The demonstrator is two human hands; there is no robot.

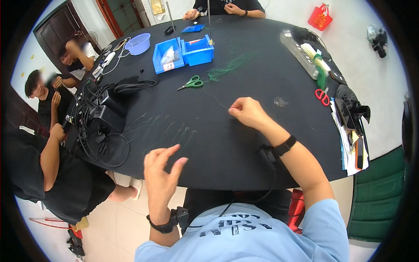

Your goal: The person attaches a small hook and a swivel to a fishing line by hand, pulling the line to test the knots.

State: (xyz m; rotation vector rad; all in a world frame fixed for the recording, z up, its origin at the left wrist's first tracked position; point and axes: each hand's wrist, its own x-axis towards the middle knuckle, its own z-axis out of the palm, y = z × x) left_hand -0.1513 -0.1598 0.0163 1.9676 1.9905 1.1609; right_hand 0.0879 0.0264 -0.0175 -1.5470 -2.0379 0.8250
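My right hand (249,112) is over the middle of the black table, with thumb and fingertips pinched on a thin thread (214,98). The thread trails away toward a loose green thread bundle (229,67). Green-handled scissors (192,83) lie beside the bundle. Near the front edge, my left hand (160,168) is raised with thumb and index finger apart, and nothing shows between them. Several thin strands (168,130) with small tips lie in a row just beyond it. To the right of my right hand sits a little pile of small metal pieces, perhaps hooks (280,102).
Black cables and adapters (107,115) crowd the left side. Blue bins (168,56) with upright rods and a purple basin (138,44) stand farther back. Red scissors (322,97), papers (345,139) and a clear tray (299,54) line the right edge. Other people sit or stand around the table.
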